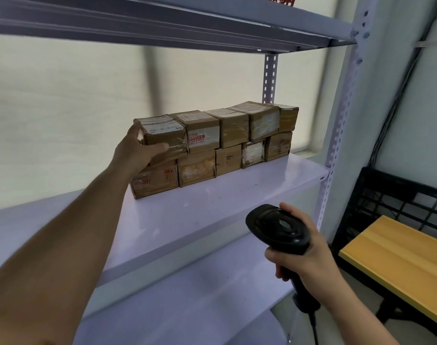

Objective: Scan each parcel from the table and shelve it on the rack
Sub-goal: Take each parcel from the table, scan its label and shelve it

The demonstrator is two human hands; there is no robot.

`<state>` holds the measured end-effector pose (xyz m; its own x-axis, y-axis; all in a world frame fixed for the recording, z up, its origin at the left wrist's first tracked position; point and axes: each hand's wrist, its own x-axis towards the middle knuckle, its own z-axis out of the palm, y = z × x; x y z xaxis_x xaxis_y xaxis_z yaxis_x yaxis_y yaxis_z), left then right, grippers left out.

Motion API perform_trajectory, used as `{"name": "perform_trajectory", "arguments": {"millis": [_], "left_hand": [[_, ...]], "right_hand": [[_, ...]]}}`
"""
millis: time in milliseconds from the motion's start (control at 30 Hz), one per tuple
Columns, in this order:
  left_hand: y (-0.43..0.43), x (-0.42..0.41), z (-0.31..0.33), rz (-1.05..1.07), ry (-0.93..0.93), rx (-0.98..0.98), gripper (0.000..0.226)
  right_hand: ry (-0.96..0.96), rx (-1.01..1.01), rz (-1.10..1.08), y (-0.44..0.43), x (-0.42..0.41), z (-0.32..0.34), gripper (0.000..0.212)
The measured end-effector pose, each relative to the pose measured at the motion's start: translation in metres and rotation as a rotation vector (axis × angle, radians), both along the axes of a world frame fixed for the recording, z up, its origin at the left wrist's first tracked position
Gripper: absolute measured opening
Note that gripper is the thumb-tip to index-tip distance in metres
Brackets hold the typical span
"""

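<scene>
While the right hand point(309, 255) grips the black scanner point(279, 227) by its handle, low before the rack shelf point(212, 215), the left hand point(135, 150) holds the end parcel point(162, 133), thumb across its front, on the top tier of the stacked parcels point(237, 140).

Brown cardboard parcels point(213, 143) under glossy tape sit on the smooth painted-metal rack point(212, 207); the scanner point(279, 227) is matt black plastic, the table point(401, 265) smooth wood.
</scene>
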<state>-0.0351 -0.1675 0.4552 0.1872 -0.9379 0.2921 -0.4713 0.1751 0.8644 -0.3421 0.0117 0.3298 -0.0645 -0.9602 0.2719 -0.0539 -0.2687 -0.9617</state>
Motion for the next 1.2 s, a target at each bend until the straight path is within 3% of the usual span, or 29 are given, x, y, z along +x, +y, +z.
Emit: {"name": "perform_trajectory", "arguments": {"millis": [100,433,733,1000,1200], "left_hand": [[-0.005,-0.004,-0.005,0.066,-0.088,-0.051,0.085],[0.015,-0.020,-0.006,0.119,-0.134,-0.122,0.083],[0.057,-0.055,-0.016,0.271,-0.301,-0.365,0.075],[0.100,-0.144,-0.058,0.086,-0.382,-0.467,0.058],[0.129,-0.229,-0.108,-0.113,-0.422,-0.433,0.057]], "right_hand": [[-0.008,-0.005,-0.002,0.001,-0.001,-0.001,0.085],[0.014,-0.034,0.004,0.006,-0.011,0.001,0.084],[0.022,-0.057,0.053,0.018,-0.034,0.007,0.083],[-0.022,-0.074,0.040,0.035,-0.078,0.012,0.077],[-0.051,-0.102,-0.031,0.056,-0.126,0.001,0.081]]}}
